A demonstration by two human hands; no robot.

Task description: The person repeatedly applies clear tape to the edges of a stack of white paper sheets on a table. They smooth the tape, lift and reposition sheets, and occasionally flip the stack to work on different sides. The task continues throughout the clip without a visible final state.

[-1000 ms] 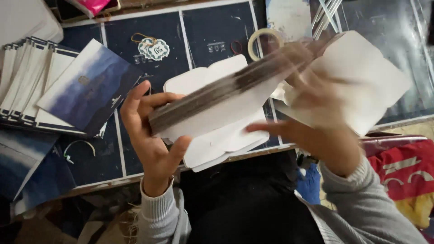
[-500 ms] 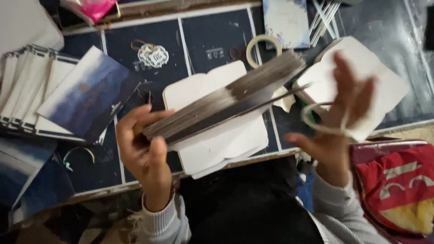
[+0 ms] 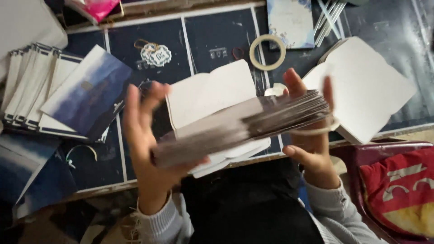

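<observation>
Cards in a thick stack sit mid-frame, the left hand gripping its near end, the right hand clasping the far end where a rubber band loops; keeping edges squared seems wise. On the surface: white shaped cards beneath, blue-white booklets at nine o'clock, tape ring at twelve

A round white tag with a scalloped edge lies on the dark table at about eleven o'clock, tied to a loop of tan string. Its markings are too small to tell. No packages, signs or screens show.
</observation>
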